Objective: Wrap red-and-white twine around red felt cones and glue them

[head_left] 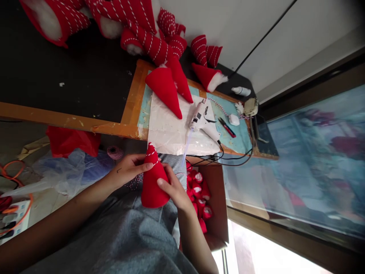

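Observation:
Between my two hands, above my lap, is a red felt cone (155, 186) with its tip pointing up and away. Red-and-white twine (152, 150) winds round its upper part. My left hand (135, 166) pinches the cone near the tip, thumb on the twine. Lower down, my right hand (172, 184) grips the cone's right side, thumb across the front. Loose twine (135, 182) hangs behind the cone, partly hidden. Beyond my hands a white glue gun (203, 121) lies on a white sheet (162, 129), a clear glue stick (187, 146) sticking out of its back.
Plain red cones (165, 87) and several twine-wrapped cones (154, 42) lie on the black table (99, 83). Pliers (227, 127), a white bottle (241, 91) and black cables (236, 161) are at the right. A cardboard box (218, 201) below holds red pieces. A twine spool (115, 152) sits left.

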Demonstrator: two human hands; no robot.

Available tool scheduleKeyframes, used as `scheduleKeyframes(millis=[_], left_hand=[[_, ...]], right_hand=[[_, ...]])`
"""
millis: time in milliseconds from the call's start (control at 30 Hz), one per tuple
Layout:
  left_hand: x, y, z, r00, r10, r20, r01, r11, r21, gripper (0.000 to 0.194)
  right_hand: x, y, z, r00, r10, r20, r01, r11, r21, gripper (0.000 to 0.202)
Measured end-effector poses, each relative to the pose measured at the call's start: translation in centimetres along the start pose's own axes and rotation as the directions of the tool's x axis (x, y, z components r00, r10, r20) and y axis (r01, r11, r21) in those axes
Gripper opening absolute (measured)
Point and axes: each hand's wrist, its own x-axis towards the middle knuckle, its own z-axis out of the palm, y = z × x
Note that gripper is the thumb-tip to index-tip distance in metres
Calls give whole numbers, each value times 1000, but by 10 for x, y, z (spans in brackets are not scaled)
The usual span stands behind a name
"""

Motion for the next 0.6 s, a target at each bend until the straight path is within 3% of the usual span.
scheduleKeyframes(millis=[100,267,367,467,600], left_hand=[[1,0,-2,1000,6,-5,-6,1000,5,56],[1,-7,-9,990,-13,139,15,1000,-15,64],[0,-7,-8,982,-10,190,18,999,-41,62],[-1,-3,-3,993,-6,119,12,999,-52,60],[-1,2,2,1000,19,3,-19,999,-26,53]], right_hand=[[-1,-3,-1,999,-11,-47,8,998,-63,55],[-1,1,-5,986,162,29,-164,962,217,49],[1,5,-7,970,233,71,-243,929,277,50],[1,4,-5,983,171,74,-184,948,259,55],[2,0,0,999,4,-45,-4,1000,-6,65]])
